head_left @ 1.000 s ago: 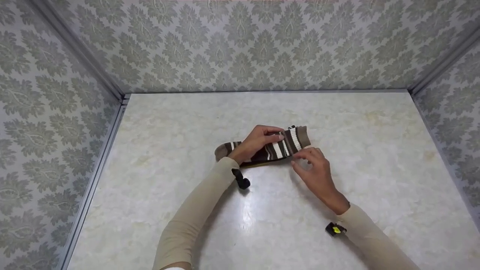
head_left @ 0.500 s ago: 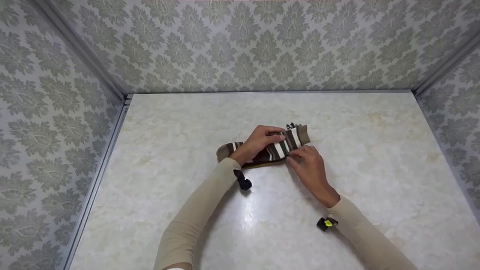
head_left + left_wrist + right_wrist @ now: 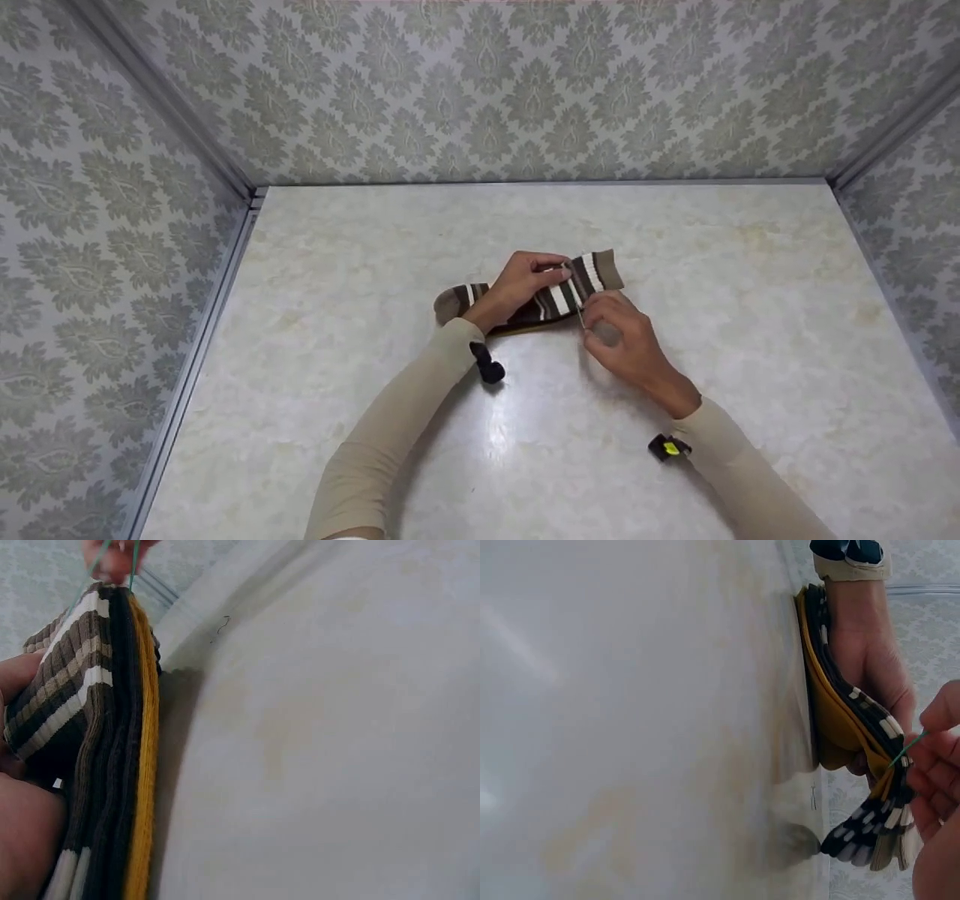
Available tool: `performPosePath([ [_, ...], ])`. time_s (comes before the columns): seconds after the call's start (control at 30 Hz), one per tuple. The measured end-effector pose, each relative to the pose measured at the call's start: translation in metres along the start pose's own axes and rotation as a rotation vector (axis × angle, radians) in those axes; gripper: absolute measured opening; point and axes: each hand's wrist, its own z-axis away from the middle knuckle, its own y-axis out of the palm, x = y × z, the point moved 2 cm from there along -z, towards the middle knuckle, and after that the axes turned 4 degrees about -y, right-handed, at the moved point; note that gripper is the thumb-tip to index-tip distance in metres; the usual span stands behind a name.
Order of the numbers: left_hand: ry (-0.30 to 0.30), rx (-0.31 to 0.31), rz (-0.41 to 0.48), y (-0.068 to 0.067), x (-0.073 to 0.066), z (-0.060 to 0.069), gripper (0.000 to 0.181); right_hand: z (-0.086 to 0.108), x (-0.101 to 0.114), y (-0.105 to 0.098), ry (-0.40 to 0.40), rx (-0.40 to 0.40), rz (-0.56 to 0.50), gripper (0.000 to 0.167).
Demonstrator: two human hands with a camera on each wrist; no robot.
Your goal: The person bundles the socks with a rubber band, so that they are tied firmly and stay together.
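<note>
A stack of socks (image 3: 559, 300) lies on the table, brown, dark and white striped on top, with a mustard-yellow sock (image 3: 142, 765) at the bottom. My left hand (image 3: 517, 285) grips the stack around its middle, thumb on top. At the near side of the ankle part, my right hand (image 3: 628, 337) pinches a thin green elastic band (image 3: 910, 748). Two strands of the band stretch from the socks to my right fingertips in the left wrist view. The sock cuffs (image 3: 859, 844) spread out beyond the band in the right wrist view. Part of the stack is hidden under my left hand.
The pale marbled table (image 3: 337, 255) is bounded by patterned wall panels (image 3: 480, 97) at the back and sides. Small dark marks, perhaps thread, show on the table (image 3: 223, 626) beside the socks. A black wrist camera (image 3: 489, 364) hangs at my left cuff.
My right hand first moved left to the socks' near edge, then drew back right, with the green band now stretched out. The cuffs lie flatter. My left hand stays on the socks.
</note>
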Motion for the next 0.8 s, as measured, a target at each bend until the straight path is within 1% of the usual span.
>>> performPosePath([
  [0.07, 0.003, -0.006, -0.008, -0.001, 0.0, 0.001, 0.028, 0.001, 0.001, -0.002, -0.012, 0.044, -0.081, 0.026],
  [0.13, 0.003, -0.01, -0.014, -0.001, 0.0, 0.0, 0.027, 0.003, 0.0, -0.004, 0.002, 0.092, -0.123, 0.027],
  [0.17, 0.006, -0.01, -0.016, 0.0, 0.0, 0.0, 0.027, 0.004, 0.0, -0.004, 0.019, 0.104, -0.138, 0.026],
  [0.27, 0.011, -0.01, -0.013, 0.001, 0.0, -0.001, 0.028, 0.006, -0.002, -0.005, 0.124, 0.149, -0.183, 0.021],
  [0.33, 0.012, -0.007, -0.019, 0.001, -0.001, -0.001, 0.028, 0.005, -0.005, -0.008, 0.206, 0.181, -0.25, 0.02],
  [0.37, 0.014, -0.005, -0.02, 0.001, -0.001, -0.001, 0.028, 0.004, -0.006, -0.01, 0.256, 0.204, -0.288, 0.022],
  [0.43, 0.018, -0.001, -0.021, 0.001, -0.001, -0.001, 0.029, 0.003, -0.01, -0.015, 0.343, 0.279, -0.351, 0.029],
  [0.5, 0.022, 0.0, -0.02, 0.0, -0.001, -0.001, 0.029, 0.001, -0.014, -0.02, 0.406, 0.368, -0.387, 0.03],
  [0.63, 0.026, -0.004, -0.023, 0.001, -0.001, -0.001, 0.028, 0.0, -0.017, -0.026, 0.511, 0.575, -0.421, 0.024],
  [0.7, 0.028, -0.002, -0.036, 0.001, -0.001, -0.001, 0.028, 0.0, -0.015, -0.025, 0.544, 0.662, -0.439, 0.023],
  [0.77, 0.029, -0.001, -0.058, 0.002, 0.0, 0.0, 0.027, 0.0, -0.009, -0.02, 0.567, 0.723, -0.456, 0.021],
  [0.8, 0.029, -0.001, -0.069, 0.002, 0.0, 0.0, 0.027, 0.001, -0.005, -0.016, 0.548, 0.745, -0.447, 0.019],
])
